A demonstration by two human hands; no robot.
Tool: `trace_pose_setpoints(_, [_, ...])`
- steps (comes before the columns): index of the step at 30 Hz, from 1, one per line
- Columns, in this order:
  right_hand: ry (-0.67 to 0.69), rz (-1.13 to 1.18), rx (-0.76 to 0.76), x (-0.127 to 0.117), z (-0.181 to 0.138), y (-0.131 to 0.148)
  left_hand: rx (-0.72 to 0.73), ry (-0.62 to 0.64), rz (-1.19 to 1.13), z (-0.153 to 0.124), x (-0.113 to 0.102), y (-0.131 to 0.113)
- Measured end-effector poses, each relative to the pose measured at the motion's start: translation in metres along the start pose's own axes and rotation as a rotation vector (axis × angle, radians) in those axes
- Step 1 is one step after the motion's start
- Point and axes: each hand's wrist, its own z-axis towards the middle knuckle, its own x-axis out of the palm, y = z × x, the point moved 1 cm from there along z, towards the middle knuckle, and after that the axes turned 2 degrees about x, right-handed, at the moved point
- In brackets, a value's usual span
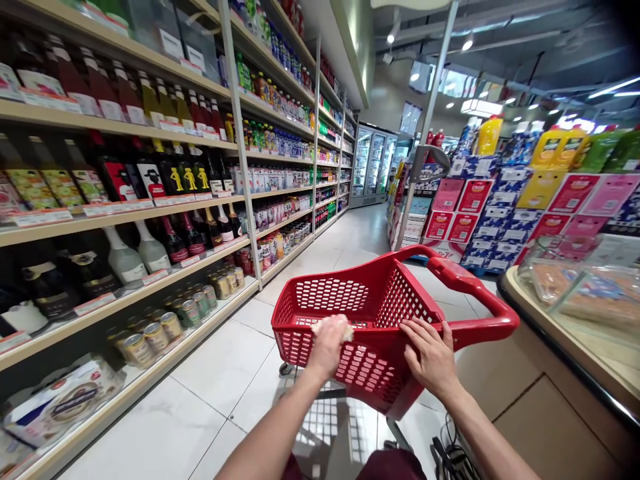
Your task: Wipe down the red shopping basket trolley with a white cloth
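The red basket stands on the tiled floor at about 6 o'clock from where the person looks, its long handle running out toward 3 o'clock. The left hand is closed on a pale cloth pressed to the near rim, fingers curled tight over it. The right hand lies flat on the near wall just beside it, fingers spread wide and gripping nothing. It looks like a wipe along the rim. I'd say it goes best with the flat hand bracing the basket so it can't roll, and the cloth drawn along in slow overlapping passes and pushed into the mesh holes where grime would sit. Most of the cloth is buried under the hand, so I cannot tell what it is made of. The basket's bottom is hidden by its own wall, and only one castor shows. The bottles on the shelves at 9 o'clock have labels too smeared to read. Something dark with cords at 5 o'clock is cut off by the frame edge.
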Motion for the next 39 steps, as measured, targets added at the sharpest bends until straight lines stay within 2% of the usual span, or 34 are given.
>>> trace_pose_setpoints(2, [0.028,-0.018,-0.03,-0.001,-0.001,-0.003,0.034,0.08,-0.032,0.012,0.011,-0.019])
trace_pose_setpoints(3, [0.044,-0.028,-0.043,-0.003,-0.001,-0.004,0.012,0.102,-0.029,0.014,0.012,-0.021])
trace_pose_setpoints(6, [0.069,-0.038,-0.043,-0.006,-0.002,-0.006,-0.141,0.08,0.036,0.003,-0.004,0.006])
trace_pose_setpoints(8, [0.063,-0.028,-0.011,-0.007,-0.002,-0.005,-0.243,-0.007,0.087,-0.008,-0.017,0.029])
trace_pose_setpoints(10, [0.058,-0.019,0.009,-0.008,-0.002,-0.005,-0.268,-0.051,0.103,-0.011,-0.019,0.034])
trace_pose_setpoints(12, [0.067,-0.019,-0.003,-0.008,-0.001,-0.004,-0.174,0.012,0.057,-0.002,-0.008,0.017])
trace_pose_setpoints(15, [0.055,-0.03,0.0,-0.008,0.004,0.0,-0.007,0.185,-0.065,0.026,0.016,-0.028])
trace_pose_setpoints(17, [0.034,-0.019,0.035,-0.003,0.011,0.013,-0.015,0.256,-0.098,0.042,0.024,-0.048])
trace_pose_setpoints(19, [0.062,0.013,0.06,0.008,0.02,0.036,-0.105,0.294,-0.061,0.048,0.02,-0.052])
trace_pose_setpoints(23, [0.222,0.049,0.143,0.049,0.039,0.094,-0.33,0.345,0.13,0.029,-0.005,-0.021])
trace_pose_setpoints(25, [0.273,0.039,0.166,0.07,0.048,0.116,-0.271,0.374,0.173,0.016,-0.016,-0.003])
trace_pose_setpoints(27, [0.306,0.033,0.141,0.081,0.055,0.125,-0.189,0.386,0.197,0.007,-0.023,0.008])
trace_pose_setpoints(30, [0.279,0.032,0.066,0.07,0.048,0.1,-0.156,0.369,0.241,0.001,-0.027,0.012])
trace_pose_setpoints(34, [0.055,-0.066,0.043,0.012,0.014,0.012,-0.159,0.323,0.263,0.0,-0.023,0.006])
trace_pose_setpoints(36, [-0.03,-0.155,0.055,-0.011,0.002,-0.022,-0.174,0.299,0.251,0.0,-0.019,0.001])
trace_pose_setpoints(37, [-0.076,-0.187,0.081,-0.016,-0.002,-0.03,-0.185,0.291,0.244,0.0,-0.018,-0.001])
trace_pose_setpoints(39, [-0.119,-0.208,0.093,-0.013,-0.003,-0.025,-0.206,0.292,0.235,0.002,-0.016,-0.006])
